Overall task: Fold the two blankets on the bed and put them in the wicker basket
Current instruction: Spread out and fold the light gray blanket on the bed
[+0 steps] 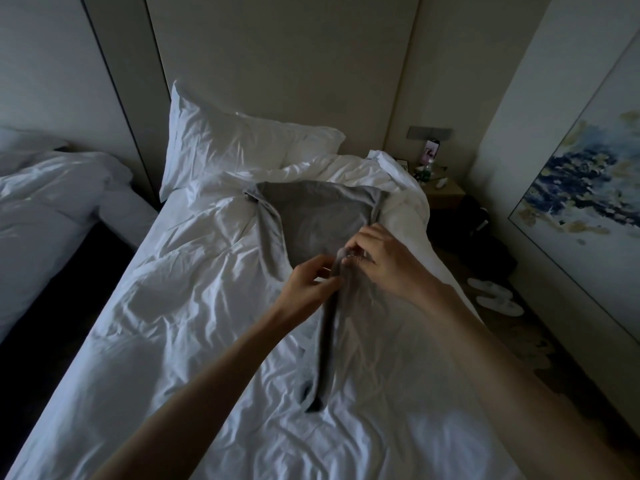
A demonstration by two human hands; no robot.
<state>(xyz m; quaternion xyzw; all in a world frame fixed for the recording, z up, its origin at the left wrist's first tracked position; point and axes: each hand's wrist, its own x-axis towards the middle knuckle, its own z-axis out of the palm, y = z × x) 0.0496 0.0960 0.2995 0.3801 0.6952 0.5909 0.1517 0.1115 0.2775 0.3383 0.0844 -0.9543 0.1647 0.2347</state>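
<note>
Left hand [308,282], right hand [384,261] both pinching bunched edge of blanket [318,216]; soft, light, limp; best taken at corners.

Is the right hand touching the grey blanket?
Touching. The head view shows the right hand pinching the grey blanket at its gathered edge.

This is a bedroom, seemingly a hotel's: a bed [173,323] in rumpled white linen with a pillow [225,147], a second bed [52,202] alongside, tall wall panels [277,64], a nightstand [446,192], white slippers [498,299] and a large painting [588,188].
</note>
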